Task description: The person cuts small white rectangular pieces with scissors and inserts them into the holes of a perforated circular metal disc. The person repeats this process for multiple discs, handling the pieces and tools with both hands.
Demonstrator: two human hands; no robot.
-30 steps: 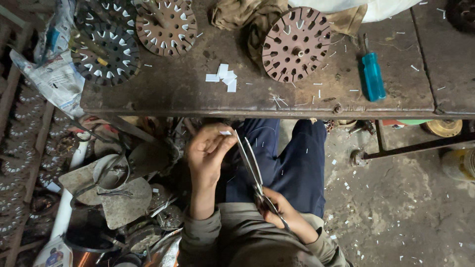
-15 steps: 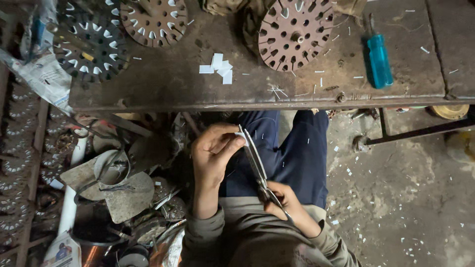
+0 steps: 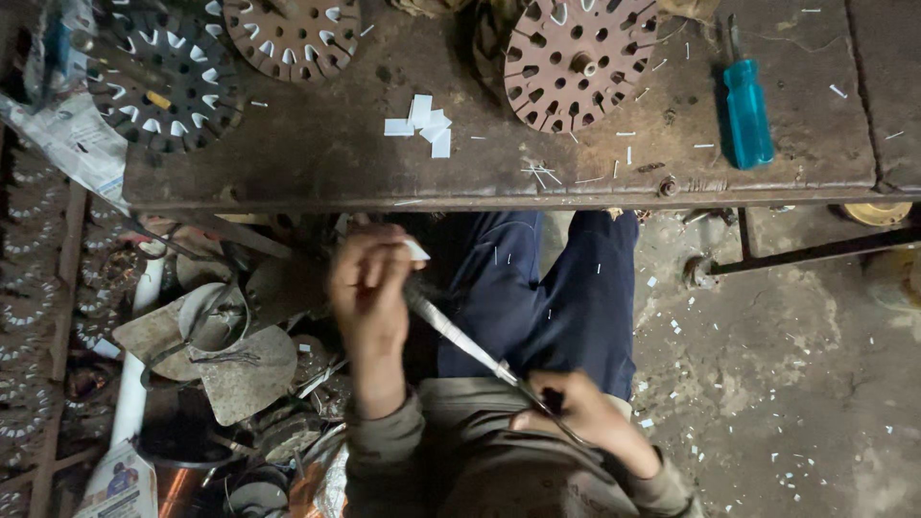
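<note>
Since the earlier frames the left hand [image 3: 369,288] has stayed curled below the front edge of the workbench [image 3: 317,163], pinching a small white slip [image 3: 416,251], while the view has slid so that less of the bench's far edge shows. The right hand [image 3: 576,417] is closed around the handles of long scissors [image 3: 470,345], whose blades slant up to the left hand's fingers; how far the blades are parted cannot be told. On the bench, cut white slips [image 3: 422,123] lie piled near the middle, between two brown slotted discs [image 3: 293,34] [image 3: 580,62]; a darker disc [image 3: 163,82] sits at the left corner beside a crumpled plastic bag [image 3: 67,134]. A blue-handled screwdriver [image 3: 746,105] lies toward the right edge. Below the bench, left of the knees, metal bowls and lids [image 3: 225,336] lie heaped; their contents cannot be made out.
</note>
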